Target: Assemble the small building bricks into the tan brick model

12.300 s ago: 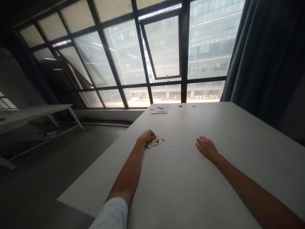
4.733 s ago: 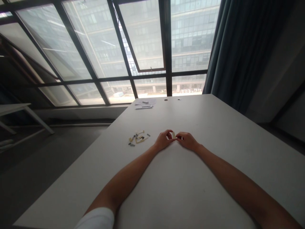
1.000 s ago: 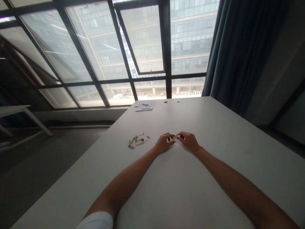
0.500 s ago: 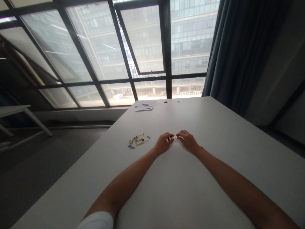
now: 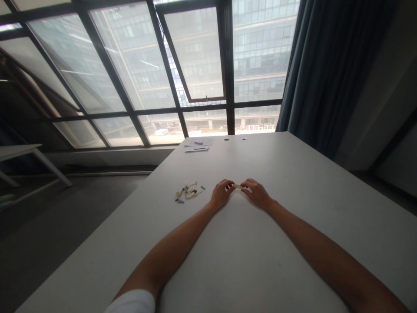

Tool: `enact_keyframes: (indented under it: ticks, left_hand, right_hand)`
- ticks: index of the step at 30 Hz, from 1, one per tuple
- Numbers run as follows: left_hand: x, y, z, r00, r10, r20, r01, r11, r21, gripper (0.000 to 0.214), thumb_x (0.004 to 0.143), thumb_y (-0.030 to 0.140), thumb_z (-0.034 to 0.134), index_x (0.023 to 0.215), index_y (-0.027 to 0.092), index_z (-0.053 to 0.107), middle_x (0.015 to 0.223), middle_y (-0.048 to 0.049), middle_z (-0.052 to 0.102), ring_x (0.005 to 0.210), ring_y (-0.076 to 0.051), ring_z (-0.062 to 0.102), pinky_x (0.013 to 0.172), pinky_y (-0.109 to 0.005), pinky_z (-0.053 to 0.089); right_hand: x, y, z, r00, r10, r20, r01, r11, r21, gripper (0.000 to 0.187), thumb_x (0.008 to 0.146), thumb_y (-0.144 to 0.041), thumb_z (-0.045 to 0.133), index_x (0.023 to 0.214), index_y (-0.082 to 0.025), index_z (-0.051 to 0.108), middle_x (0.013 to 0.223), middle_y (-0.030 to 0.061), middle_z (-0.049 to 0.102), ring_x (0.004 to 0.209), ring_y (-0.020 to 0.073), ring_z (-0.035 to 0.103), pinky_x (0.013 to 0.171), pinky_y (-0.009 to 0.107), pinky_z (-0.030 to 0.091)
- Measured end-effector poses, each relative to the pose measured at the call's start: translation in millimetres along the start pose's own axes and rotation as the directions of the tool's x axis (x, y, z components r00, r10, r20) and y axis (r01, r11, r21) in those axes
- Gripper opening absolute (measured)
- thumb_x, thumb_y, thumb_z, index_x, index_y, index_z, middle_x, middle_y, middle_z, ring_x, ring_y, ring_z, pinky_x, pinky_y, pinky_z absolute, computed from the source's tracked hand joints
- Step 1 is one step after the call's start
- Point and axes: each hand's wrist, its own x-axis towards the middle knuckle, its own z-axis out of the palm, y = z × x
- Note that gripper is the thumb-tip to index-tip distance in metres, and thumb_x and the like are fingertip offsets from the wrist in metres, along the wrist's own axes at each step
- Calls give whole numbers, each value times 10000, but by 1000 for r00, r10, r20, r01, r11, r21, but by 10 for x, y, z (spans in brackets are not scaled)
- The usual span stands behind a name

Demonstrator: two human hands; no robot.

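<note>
Between my two hands is a small pale-yellow piece (image 5: 238, 186), which looks like a building-block part; its details are too small to make out. My left hand (image 5: 222, 193) pinches its left end between thumb and fingers. On the other side, the fingertips of my right hand (image 5: 257, 193) are closed on its right end. To the left of my left hand lies a loose pile of building-block pieces (image 5: 193, 195), pale yellow, grey and dark.
The white table (image 5: 247, 252) spreads around my arms. Papers (image 5: 196, 149) with a small object on them lie at its far left. Two small items (image 5: 226, 139) sit near the far edge. Windows stand behind, and a dark blue curtain (image 5: 312, 78) hangs at the right.
My left hand has shifted slightly left and the pale-yellow piece has turned a little in my fingers, its studded face now less visible. The pile has not moved.
</note>
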Motion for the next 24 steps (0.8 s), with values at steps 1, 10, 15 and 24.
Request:
enact_keyframes:
  ticks: [1, 10, 15, 24]
  left_hand:
    - [1, -2, 1, 1000, -3, -1, 3, 1000, -1, 126, 887, 245, 671, 992, 190, 714, 902, -24, 692, 757, -139, 616, 764, -283, 504]
    - [2, -12, 11, 1000, -1, 5, 1, 1000, 7, 138, 893, 235, 672, 1014, 194, 724, 925, -32, 700, 774, -146, 629, 795, -294, 514]
    - [2, -31, 19, 1000, 2, 3, -2, 1000, 8, 150, 896, 223, 669, 1031, 207, 732, 921, -28, 700, 775, -145, 633, 795, -291, 516]
    - [2, -54, 30, 1000, 5, 6, -6, 1000, 13, 159, 892, 219, 674, 1040, 212, 734, 922, -24, 703, 771, -140, 639, 793, -288, 518]
  right_hand:
    - [-2, 2, 1, 1000, 0, 4, 0, 1000, -4, 58, 940, -188, 648, 985, -216, 671, 954, 47, 667, 916, 207, 612, 822, 314, 485]
    - [-7, 26, 17, 1000, 9, 15, -9, 1000, 5, 39, 936, -190, 665, 964, -212, 679, 934, 43, 664, 892, 207, 610, 810, 312, 481]
    - [-3, 32, 22, 1000, 8, 21, -8, 1000, 20, 28, 928, -197, 677, 950, -214, 682, 924, 41, 663, 885, 206, 610, 806, 314, 482]
    - [-2, 15, 14, 999, 22, 39, -23, 1000, 19, 28, 915, -199, 687, 940, -213, 691, 903, 38, 665, 849, 198, 610, 777, 309, 477]
